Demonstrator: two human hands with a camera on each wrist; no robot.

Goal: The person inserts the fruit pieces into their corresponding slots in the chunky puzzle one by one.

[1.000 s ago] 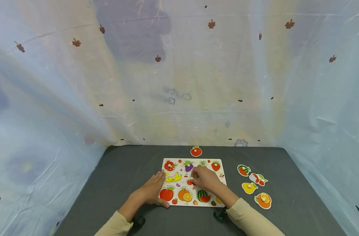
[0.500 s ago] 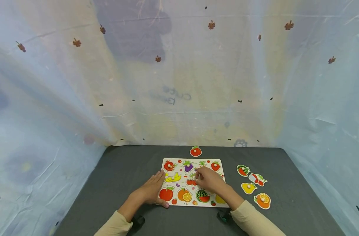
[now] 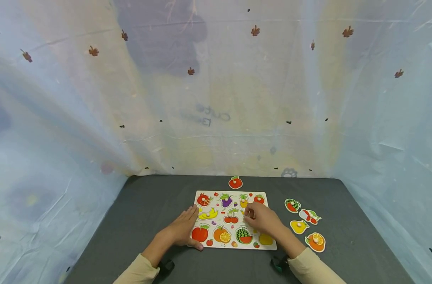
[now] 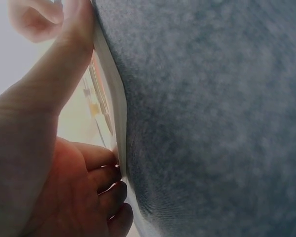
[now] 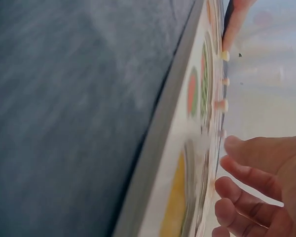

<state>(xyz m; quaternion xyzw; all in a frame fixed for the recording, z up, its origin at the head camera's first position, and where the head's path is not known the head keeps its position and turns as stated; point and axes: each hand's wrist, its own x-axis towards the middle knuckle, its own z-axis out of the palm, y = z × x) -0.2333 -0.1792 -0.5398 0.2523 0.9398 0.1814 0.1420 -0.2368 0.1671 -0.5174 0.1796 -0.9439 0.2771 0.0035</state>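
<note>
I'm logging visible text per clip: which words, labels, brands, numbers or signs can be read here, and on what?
"Cute": faint, mirrored lettering on the backdrop curtain.
Below it: perhaps a mirrored "B"; the rest is too faint to read.
Fruit board and loose fruit pieces: no readable text.

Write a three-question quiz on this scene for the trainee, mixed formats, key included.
1. True or false: the left hand touches the left edge of the fruit puzzle board.
2. Which loose piece lies beyond the board's far edge?
A) pear
B) watermelon
C) round red fruit
3. Fill in: among the loose pieces right of the board, the lowest in the head view is the ____ piece.

Key: 1 true; 2 C; 3 orange.
</note>
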